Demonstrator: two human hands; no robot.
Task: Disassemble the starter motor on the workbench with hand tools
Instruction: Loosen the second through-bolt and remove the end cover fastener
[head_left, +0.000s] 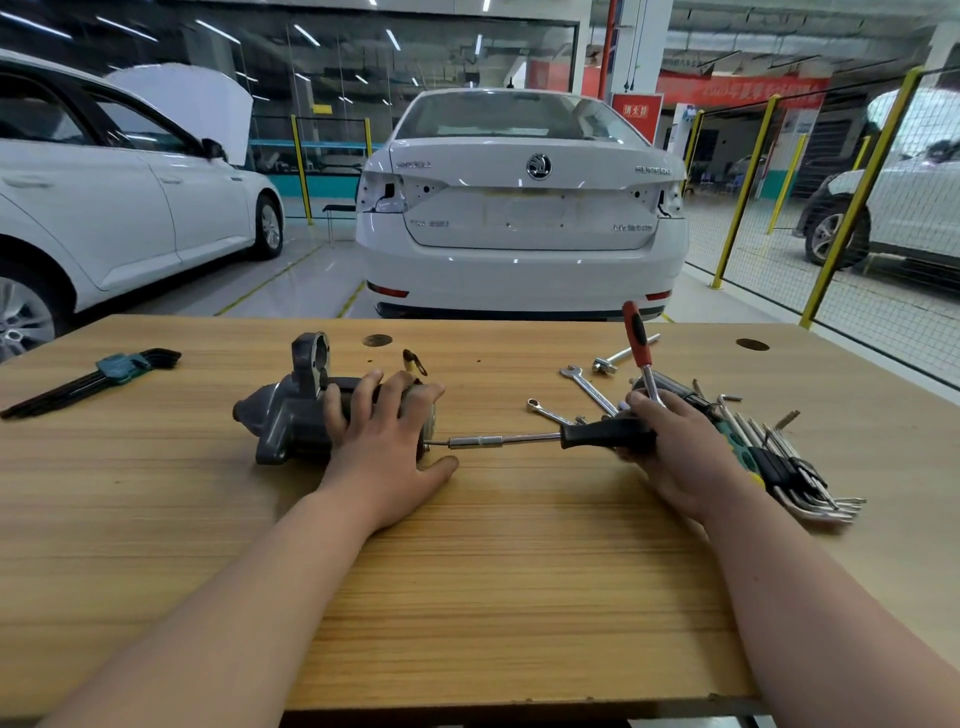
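Starter motor (291, 415) lies on its side, counter (519, 571) left-centre. Left hand (384, 447) fingers curled over its body. Right hand (670, 447) grips black-handled driver (519, 440), tip at motor's end face.

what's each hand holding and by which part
Right hand grips the driver by its black handle; left hand holds the motor across its body.

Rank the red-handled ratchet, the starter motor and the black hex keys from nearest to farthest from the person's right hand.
1. Red-handled ratchet, just behind the right hand that grips the driver.
2. Starter motor, centre-left, under the left hand.
3. Black hex keys, far left.
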